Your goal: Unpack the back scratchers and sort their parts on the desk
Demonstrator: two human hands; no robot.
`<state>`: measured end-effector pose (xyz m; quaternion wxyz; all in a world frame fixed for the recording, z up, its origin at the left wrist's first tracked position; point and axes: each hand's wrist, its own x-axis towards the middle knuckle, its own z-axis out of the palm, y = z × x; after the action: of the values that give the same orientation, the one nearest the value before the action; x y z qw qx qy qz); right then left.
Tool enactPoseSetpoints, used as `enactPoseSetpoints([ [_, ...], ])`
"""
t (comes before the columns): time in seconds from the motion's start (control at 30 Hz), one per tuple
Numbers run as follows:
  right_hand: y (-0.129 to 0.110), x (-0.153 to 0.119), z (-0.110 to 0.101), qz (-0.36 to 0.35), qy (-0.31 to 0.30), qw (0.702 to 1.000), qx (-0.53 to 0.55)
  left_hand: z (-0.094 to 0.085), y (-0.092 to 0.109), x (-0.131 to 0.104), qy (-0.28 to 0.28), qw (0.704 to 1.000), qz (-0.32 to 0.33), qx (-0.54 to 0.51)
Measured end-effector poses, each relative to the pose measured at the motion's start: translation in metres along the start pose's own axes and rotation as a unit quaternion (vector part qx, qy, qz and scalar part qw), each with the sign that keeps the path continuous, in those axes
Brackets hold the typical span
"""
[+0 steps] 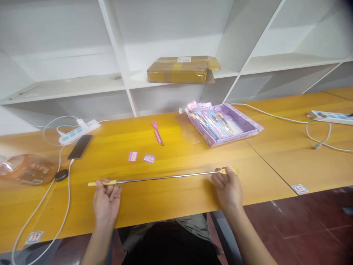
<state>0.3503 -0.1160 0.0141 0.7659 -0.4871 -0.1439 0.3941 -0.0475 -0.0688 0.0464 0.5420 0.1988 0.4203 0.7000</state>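
A long telescopic rod [171, 176] with a yellow handle and a yellow claw-like head is stretched out above the front of the table. My left hand [107, 200] is closed on its yellow handle at the left end. At the other end, my right hand [228, 186] pinches the rod by the yellow head, whose prongs stick out to the right. Beyond the rod lie two small printed cards, one upright [132, 156] and one turned sideways [149, 158]. Farther back is a short pink scratcher [157, 134] with a hand-shaped end.
A purple box [234, 138] holds several wrapped scratchers at the back right. On the left are a phone [79, 146], a power strip [79, 131], cables and an orange package [30, 169]. A cardboard box [179, 70] sits on the white shelf; another power strip [333, 117] is far right.
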Motion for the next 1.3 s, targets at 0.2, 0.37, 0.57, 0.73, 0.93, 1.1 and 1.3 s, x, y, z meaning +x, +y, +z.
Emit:
enactPoseSetpoints([
  [0.2, 0.043, -0.062, 0.059, 0.083, -0.104, 0.991, -0.018, 0.034, -0.056, -0.061, -0.097, 0.992, -0.079, -0.028],
  [0.37, 0.076, -0.110, 0.077, 0.156, -0.198, 0.967, -0.033, 0.040, -0.085, -0.090, -0.101, 0.988, -0.110, -0.041],
  [0.57, 0.077, -0.114, 0.076, 0.181, -0.217, 0.959, -0.038, 0.036, -0.088, -0.075, -0.158, 0.978, -0.130, -0.027],
  [0.73, 0.078, -0.114, 0.070, 0.162, -0.250, 0.954, -0.046, 0.034, -0.082, -0.062, -0.156, 0.967, -0.197, -0.039],
  [0.93, 0.078, -0.114, 0.070, 0.184, -0.231, 0.955, -0.039, 0.028, -0.083, -0.063, -0.180, 0.953, -0.235, -0.056],
  [1.1, 0.076, -0.112, 0.072, 0.175, -0.234, 0.955, -0.039, 0.026, -0.084, -0.064, -0.197, 0.953, -0.225, -0.042],
  [1.3, 0.075, -0.112, 0.073, 0.164, -0.252, 0.953, -0.045, 0.032, -0.083, -0.071, -0.201, 0.963, -0.179, -0.018],
])
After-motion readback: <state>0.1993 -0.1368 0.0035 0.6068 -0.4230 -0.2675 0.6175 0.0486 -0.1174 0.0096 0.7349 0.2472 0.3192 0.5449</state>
